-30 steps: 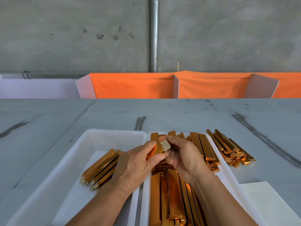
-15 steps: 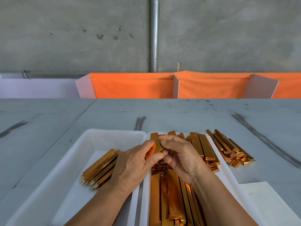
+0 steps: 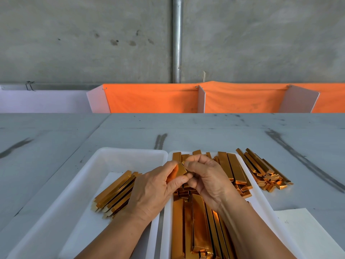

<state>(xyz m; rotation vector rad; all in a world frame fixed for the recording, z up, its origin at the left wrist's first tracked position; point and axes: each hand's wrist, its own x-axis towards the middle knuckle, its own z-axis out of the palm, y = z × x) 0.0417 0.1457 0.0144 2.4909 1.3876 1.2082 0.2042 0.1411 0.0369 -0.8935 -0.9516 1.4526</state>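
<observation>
Grey table point(image 3: 205, 131). Left hand point(image 3: 151, 189) and right hand point(image 3: 209, 180) both pinch one slim gold box point(image 3: 180, 170) between them, fingers clamped on its end. Left of the grip lie stacked boxes point(image 3: 115, 195); beneath it, loose boxes point(image 3: 197, 221).

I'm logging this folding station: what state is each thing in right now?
Left hand, grips the gold box.
Right hand, pinches the box's top end.
Gold box, held between both hands.
Left tray, holds a neat bundle.
Right tray, holds a loose heap.
Table pile, loose, beside the right tray.
</observation>
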